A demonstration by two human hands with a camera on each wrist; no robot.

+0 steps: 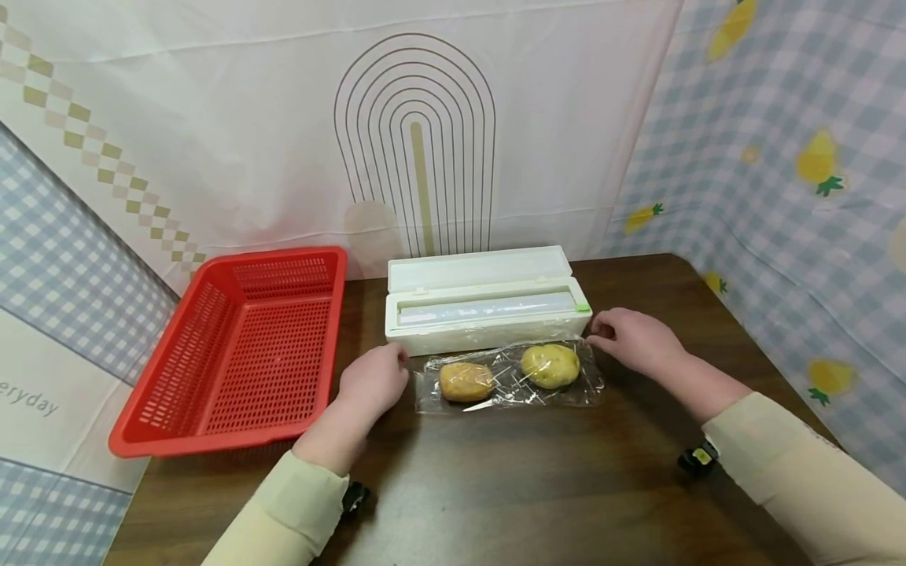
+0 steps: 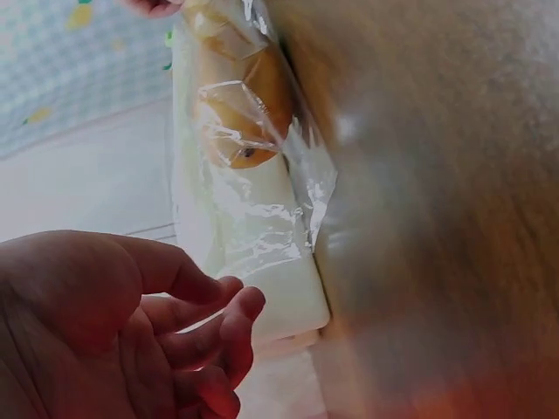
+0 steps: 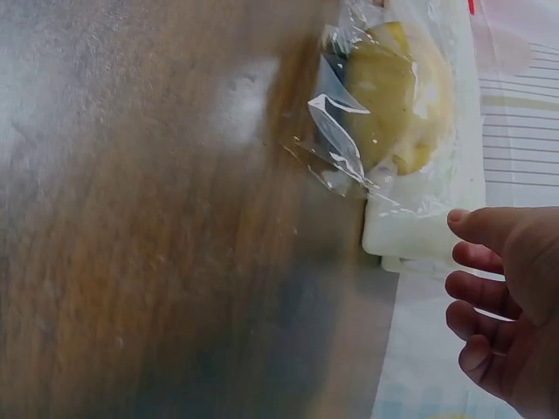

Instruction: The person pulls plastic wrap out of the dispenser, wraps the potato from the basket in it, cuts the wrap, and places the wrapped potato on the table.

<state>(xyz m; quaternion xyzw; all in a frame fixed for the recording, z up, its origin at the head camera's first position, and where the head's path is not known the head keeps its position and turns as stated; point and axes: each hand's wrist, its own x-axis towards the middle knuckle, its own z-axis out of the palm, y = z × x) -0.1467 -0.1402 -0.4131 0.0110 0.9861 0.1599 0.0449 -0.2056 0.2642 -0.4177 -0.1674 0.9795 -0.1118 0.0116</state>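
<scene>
Two potatoes lie side by side under clear plastic wrap on the table; the browner potato is on the left, the yellower potato on the right. Behind them stands a white cling wrap box, lid up, with a roll inside. My left hand is near the box's left front corner, its fingers loosely bent and nothing between them in the left wrist view. By the box's right end is my right hand; in the right wrist view its relaxed fingers hold nothing.
A red perforated plastic basket stands at the left on the dark wooden table. Behind the table hangs a patterned cloth, continuing along both sides. A small green tab sits at the box's right end.
</scene>
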